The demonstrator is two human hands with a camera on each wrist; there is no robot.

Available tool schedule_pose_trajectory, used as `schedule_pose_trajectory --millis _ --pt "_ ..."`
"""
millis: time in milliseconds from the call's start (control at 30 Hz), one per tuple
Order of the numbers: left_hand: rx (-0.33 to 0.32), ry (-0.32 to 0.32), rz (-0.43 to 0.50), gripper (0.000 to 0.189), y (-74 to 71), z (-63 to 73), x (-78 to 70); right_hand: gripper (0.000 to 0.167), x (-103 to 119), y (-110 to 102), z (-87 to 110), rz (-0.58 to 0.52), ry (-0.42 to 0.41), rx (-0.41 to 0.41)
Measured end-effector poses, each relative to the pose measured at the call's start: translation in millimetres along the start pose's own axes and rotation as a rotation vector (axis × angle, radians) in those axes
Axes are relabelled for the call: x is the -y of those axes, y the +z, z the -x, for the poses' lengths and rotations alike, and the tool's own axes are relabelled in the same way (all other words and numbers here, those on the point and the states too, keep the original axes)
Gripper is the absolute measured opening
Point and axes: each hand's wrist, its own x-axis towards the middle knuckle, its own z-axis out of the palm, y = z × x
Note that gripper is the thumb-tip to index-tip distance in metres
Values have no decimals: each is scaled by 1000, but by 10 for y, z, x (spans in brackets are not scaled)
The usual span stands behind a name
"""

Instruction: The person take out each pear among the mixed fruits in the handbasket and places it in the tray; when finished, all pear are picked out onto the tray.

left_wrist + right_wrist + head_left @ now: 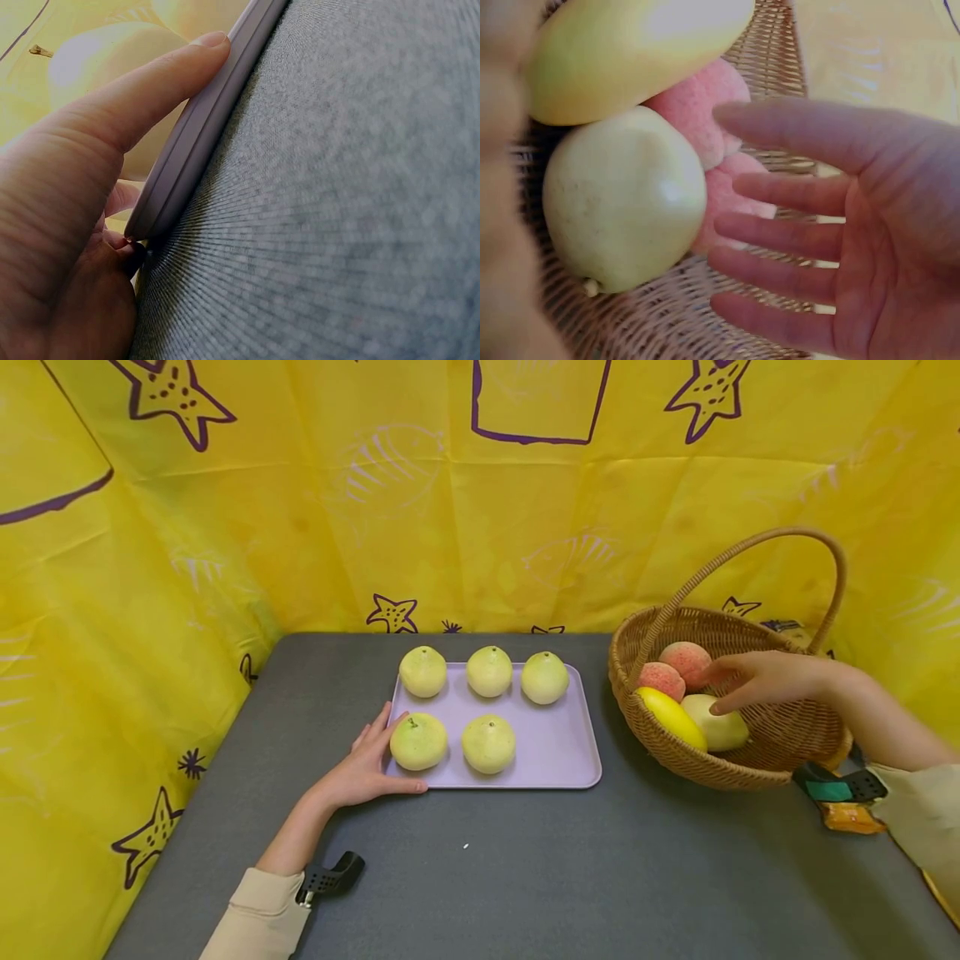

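A lilac tray (555, 727) holds several round pale-green pomelos (488, 744), three in the back row and two in front. My left hand (363, 768) rests on the tray's front left corner, fingers along the left side beside a pomelo. The thumb (157, 86) lies across the tray's rim in the left wrist view. My right hand (776, 678) hangs with fingers spread over a wicker basket (690, 768), holding nothing. Beneath it are two pink peaches (686, 662), a pomelo (622, 199) with a short stem and a smooth, elongated yellow mango (671, 718).
The basket's tall arched handle (780, 532) rises behind the right hand. An orange packet (851, 817) lies by the right sleeve. A small white speck (465, 846) is on the grey table (525, 885). Yellow patterned cloth (465, 527) hangs behind the table and along its left.
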Motion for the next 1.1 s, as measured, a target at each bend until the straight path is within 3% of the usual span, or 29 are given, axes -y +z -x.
schedule_pose_trajectory --millis 300,467,633,833,1100 --pt "-1 -1 -2 114 4 -2 23 53 -98 -103 27 -16 -24 120" --pt "-1 0 -1 114 2 0 15 60 -84 -172 11 -34 -18 137" --pt "-2 10 1 114 1 0 5 65 -148 -171 -77 -60 -2 188" --pt "-4 19 -5 114 6 1 6 65 -308 -130 -224 -139 18 332" --pt "-4 9 -1 115 6 -3 -8 72 -417 -33 -362 -139 57 437"
